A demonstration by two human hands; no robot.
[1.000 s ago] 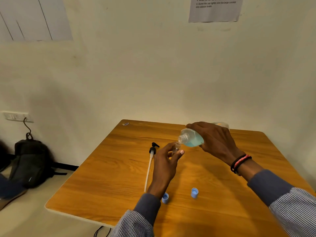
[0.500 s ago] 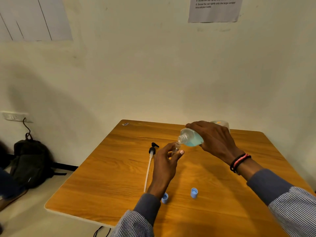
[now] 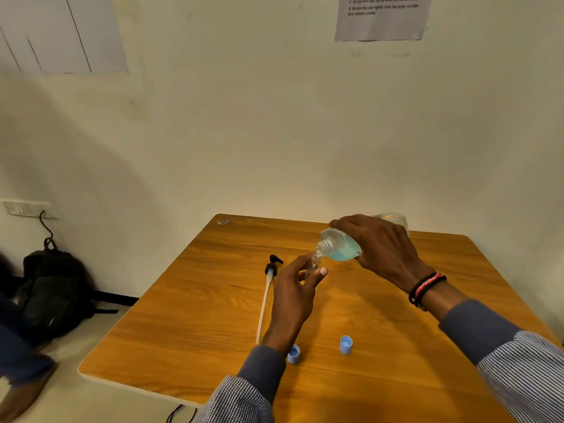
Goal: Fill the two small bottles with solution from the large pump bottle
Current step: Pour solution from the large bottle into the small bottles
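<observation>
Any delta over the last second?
No visible change. Right hand still tips the big bottle over the small bottle in the left hand. Pump and both caps lie where they were on the table.

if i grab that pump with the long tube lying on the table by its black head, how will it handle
The pump probably weighs little: a small black head on a thin white tube. The tube looks slender and plastic, so it would likely flex and swing if lifted by the head. Lying flat on the table, the round tube might roll when nudged, though the angled spout should stop it.
</observation>
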